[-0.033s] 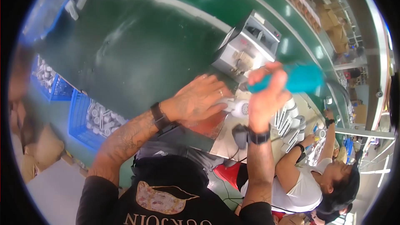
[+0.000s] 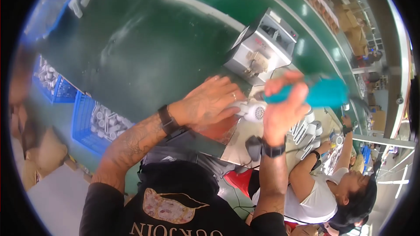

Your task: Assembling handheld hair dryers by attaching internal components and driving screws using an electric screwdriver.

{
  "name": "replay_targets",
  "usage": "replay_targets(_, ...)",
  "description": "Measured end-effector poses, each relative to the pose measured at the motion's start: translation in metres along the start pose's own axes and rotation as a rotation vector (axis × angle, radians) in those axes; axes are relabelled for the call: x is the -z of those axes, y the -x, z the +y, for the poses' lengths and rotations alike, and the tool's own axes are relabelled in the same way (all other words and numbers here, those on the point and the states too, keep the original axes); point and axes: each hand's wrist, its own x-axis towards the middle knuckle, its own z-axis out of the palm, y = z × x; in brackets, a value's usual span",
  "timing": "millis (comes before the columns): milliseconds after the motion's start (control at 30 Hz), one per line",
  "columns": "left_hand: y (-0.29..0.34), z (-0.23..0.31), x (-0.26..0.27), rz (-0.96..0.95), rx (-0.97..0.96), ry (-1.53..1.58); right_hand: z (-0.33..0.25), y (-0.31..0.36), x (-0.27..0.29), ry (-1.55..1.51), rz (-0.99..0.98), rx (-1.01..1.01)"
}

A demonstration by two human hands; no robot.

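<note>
In my left hand (image 2: 214, 102), fingers closed, is a white plastic piece with a round slotted grille (image 2: 257, 113), like a small hand-held fan or dryer head. My right hand (image 2: 284, 109) is wrapped round a teal, cylindrical hand tool (image 2: 326, 92), blurred by motion. The tool lies nearly level, its darker grey end pointing left, just above the white piece; I cannot tell whether they touch. Both hands are over the left part of a pale work surface (image 2: 232, 150).
Behind my hands stands a grey, box-shaped machine (image 2: 251, 57) on the green table (image 2: 166, 39). White and grey parts (image 2: 302, 131) lie in a row right of my right wrist. A blue crate (image 2: 83, 124) of white parts stands at the left. A person in a white shirt (image 2: 313, 196) works at the right.
The teal tool and my right hand have shifted slightly right and down. My left hand and the white piece stay nearly where they were.
</note>
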Motion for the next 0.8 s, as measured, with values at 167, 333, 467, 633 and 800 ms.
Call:
replay_targets(167,-0.005,-0.003,-0.001,-0.022,0.012,0.005,-0.006,0.035,0.022,0.008,-0.082,0.006)
replay_targets(333,-0.003,0.000,-0.003,-0.009,0.014,0.007,0.000,0.043,0.026,0.043,-0.061,0.016)
replay_targets(467,0.002,0.000,-0.007,0.018,0.015,0.016,0.005,0.046,0.026,0.039,-0.044,0.029)
replay_targets(633,-0.001,-0.001,-0.004,-0.029,0.021,0.010,0.016,0.048,0.026,0.035,-0.040,0.000)
replay_targets(800,-0.007,0.003,0.003,-0.118,0.032,-0.073,0.022,0.046,0.025,-0.017,-0.032,0.001)
